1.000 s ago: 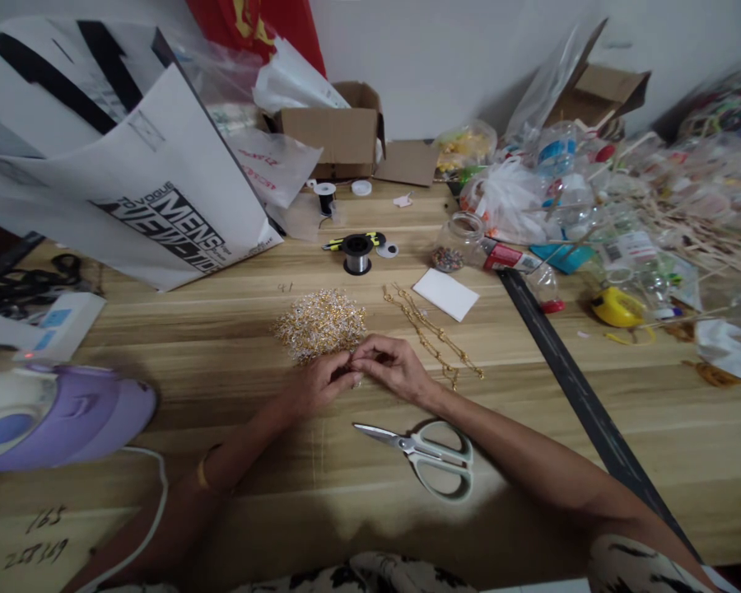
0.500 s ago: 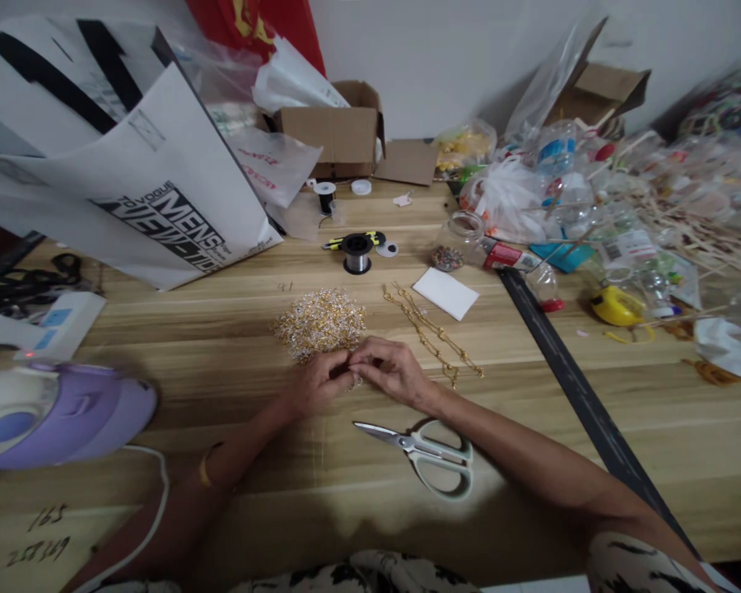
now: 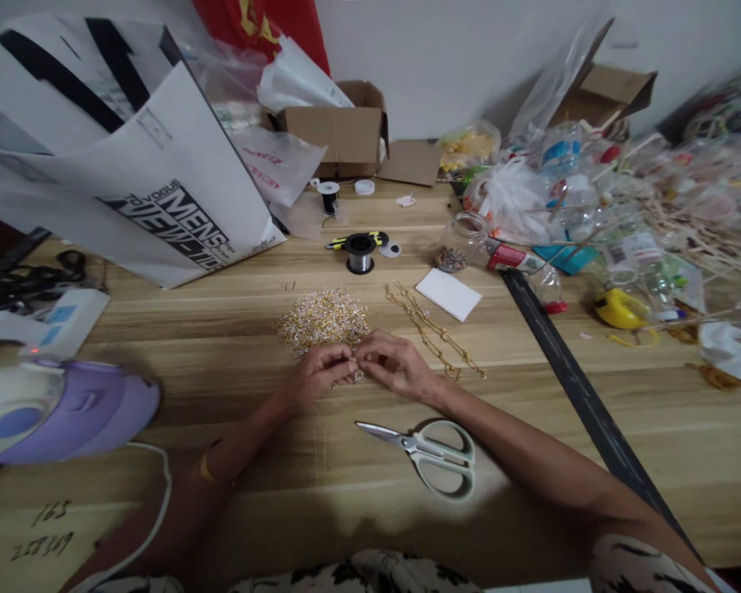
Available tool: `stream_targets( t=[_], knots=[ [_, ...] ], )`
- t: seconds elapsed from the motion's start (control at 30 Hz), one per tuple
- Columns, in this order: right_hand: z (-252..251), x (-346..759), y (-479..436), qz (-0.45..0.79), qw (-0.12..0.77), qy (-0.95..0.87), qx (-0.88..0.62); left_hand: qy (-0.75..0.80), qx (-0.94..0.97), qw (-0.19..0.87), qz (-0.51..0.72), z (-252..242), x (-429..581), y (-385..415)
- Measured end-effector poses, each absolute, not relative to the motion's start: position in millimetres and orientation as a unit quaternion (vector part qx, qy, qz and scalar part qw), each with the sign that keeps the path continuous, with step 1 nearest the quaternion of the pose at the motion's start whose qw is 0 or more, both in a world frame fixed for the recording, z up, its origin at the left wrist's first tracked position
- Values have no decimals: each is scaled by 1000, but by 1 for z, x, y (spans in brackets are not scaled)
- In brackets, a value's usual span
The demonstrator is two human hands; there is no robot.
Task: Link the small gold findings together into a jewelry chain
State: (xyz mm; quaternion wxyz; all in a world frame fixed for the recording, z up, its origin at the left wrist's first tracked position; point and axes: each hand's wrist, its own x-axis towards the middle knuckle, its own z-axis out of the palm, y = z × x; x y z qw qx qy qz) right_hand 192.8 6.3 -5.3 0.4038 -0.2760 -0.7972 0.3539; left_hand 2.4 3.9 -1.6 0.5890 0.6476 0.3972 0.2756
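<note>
My left hand (image 3: 324,375) and my right hand (image 3: 398,365) meet fingertip to fingertip at the near edge of a heap of small gold and clear beads or links (image 3: 321,317). Both are closed in a pinch. Between them shows a tiny ring-like piece (image 3: 358,376), too small to make out well; which hand bears it is unclear. Right of the heap lie strands of gold chain (image 3: 432,333). Scissors with pale handles (image 3: 429,453) rest on the table below my right hand, blades pointing left.
A spool of wire (image 3: 360,254) stands beyond the heap, beside a yellow cutter (image 3: 339,243). White paper (image 3: 449,294) and a jar of beads (image 3: 460,243) are to the right. A big paper bag (image 3: 179,181) and a purple appliance (image 3: 99,408) are on the left.
My fingertips have shifted slightly apart, and the small ring-like piece shows more clearly between them. The whole view has moved a little; the scissors and chains lie as before.
</note>
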Motion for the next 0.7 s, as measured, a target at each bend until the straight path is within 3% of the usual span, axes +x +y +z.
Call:
stream_targets(
  t=[0.7],
  knots=[
    [-11, 197, 7, 248, 325, -874, -262, 395, 650, 592, 266, -2, 1, 3]
  ],
)
